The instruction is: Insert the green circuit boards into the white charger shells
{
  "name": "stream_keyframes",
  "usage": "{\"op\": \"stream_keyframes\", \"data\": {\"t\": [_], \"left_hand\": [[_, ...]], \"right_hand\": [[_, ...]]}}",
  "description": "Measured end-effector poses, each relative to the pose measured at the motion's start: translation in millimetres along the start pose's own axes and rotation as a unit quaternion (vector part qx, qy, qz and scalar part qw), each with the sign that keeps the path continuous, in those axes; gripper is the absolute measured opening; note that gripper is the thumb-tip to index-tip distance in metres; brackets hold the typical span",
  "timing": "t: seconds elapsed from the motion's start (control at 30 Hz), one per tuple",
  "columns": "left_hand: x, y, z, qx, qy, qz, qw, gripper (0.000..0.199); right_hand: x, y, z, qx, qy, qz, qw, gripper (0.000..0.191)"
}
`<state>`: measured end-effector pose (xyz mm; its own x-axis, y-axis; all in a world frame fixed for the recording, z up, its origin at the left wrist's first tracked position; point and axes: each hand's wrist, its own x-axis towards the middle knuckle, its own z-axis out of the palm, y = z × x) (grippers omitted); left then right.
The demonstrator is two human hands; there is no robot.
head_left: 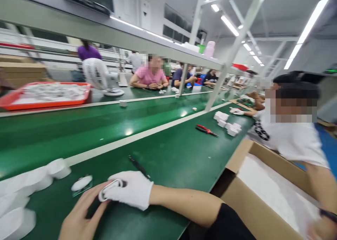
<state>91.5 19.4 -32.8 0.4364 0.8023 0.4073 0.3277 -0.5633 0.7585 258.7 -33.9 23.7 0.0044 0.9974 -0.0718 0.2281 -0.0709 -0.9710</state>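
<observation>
My left hand (84, 210), bare, reaches up from the bottom edge with its thumb and fingers on a white ring-shaped part (106, 191). The same part is pinched from the right by my right hand (133, 190), which wears a white glove. Just behind them on the green table lies a white oval piece (82, 183) on a small clear plate. A black pen-like tool (139, 166) rests beyond the gloved hand. White rounded housings (39, 178) stand grouped at the left edge.
Red-handled pliers (206, 130) and stacked white parts (226, 122) lie farther along the table. An open cardboard box (268, 205) is at the right, beside a person in white. Across the belt stand a red tray (88, 89) and a fan (96, 73).
</observation>
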Motion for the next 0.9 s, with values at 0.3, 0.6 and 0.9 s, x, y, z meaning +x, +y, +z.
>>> {"op": "stream_keyframes", "data": {"t": [0.3, 0.6, 0.9], "left_hand": [[3.6, 24.0, -3.7, -0.286, -0.048, -0.236, 0.927, 0.058], [4.1, 26.5, -6.0, -0.318, 0.035, -0.304, 0.897, 0.062], [-2.3, 11.1, -6.6, -0.37, -0.024, -0.251, 0.894, 0.05]], "right_hand": [[0.5, 12.2, 12.7, 0.204, 0.072, -0.035, 0.976, 0.043], [3.6, 7.2, 9.1, 0.267, 0.02, 0.004, 0.963, 0.065], [-3.8, 3.0, 1.8, -0.072, 0.015, 0.06, 0.996, 0.032]]}}
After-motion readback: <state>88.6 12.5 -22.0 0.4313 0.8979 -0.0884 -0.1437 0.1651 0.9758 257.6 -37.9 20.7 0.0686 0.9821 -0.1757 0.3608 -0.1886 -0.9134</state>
